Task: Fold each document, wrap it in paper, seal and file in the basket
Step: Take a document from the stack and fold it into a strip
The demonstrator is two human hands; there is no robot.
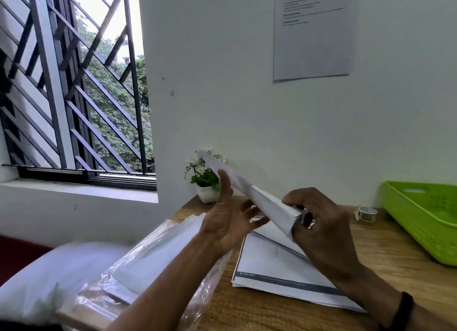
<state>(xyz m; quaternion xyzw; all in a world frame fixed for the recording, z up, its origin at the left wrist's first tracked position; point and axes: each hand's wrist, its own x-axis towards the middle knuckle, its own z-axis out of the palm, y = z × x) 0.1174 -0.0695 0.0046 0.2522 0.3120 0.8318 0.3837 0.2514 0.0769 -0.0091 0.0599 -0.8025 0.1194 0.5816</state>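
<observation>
Folded document (259, 197) in right hand's (319, 222) pinch, left hand (230, 217) slack (green basket (420, 222) aside).

Edges, blur and cover are hiding parts of the scene.

The green basket (420, 222) is running off the right edge, and the wall notice (312, 31) is being cut by the top, its print too small to read. The folded paper (249, 194) is covering part of the potted plant (202, 180). The right hand (319, 227) is hiding part of the printed sheets (269, 269). The white shape (49, 276) at lower left is blurring beyond telling.
</observation>
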